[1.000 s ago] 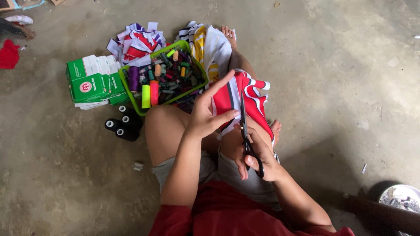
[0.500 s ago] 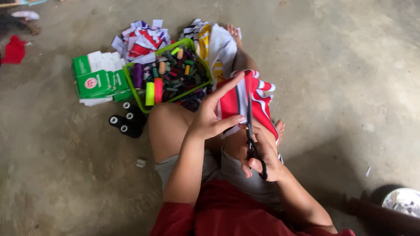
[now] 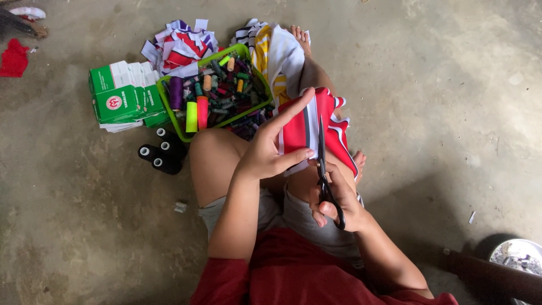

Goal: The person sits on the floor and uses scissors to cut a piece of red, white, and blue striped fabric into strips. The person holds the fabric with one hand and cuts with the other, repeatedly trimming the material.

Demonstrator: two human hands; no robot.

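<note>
I sit on a concrete floor with my legs folded. My left hand (image 3: 270, 152) holds a red piece of cloth with white and dark stripes (image 3: 311, 129) above my knee, fingers spread along its edge. My right hand (image 3: 339, 199) grips black scissors (image 3: 324, 169) by the handles. The blades point away from me and run up into the cloth beside the white stripe.
A green basket (image 3: 176, 120) full of coloured thread spools stands by my left knee. Green and white boxes (image 3: 121, 96), three black spools (image 3: 161, 153) and cloth scraps (image 3: 180, 42) lie around it. Yellow-white fabric (image 3: 276, 53) drapes my shin. A round metal dish (image 3: 518, 257) sits at the lower right.
The scissor blades have advanced further up into the red cloth. My left fingers have shifted along its edge. The view has tilted slightly.
</note>
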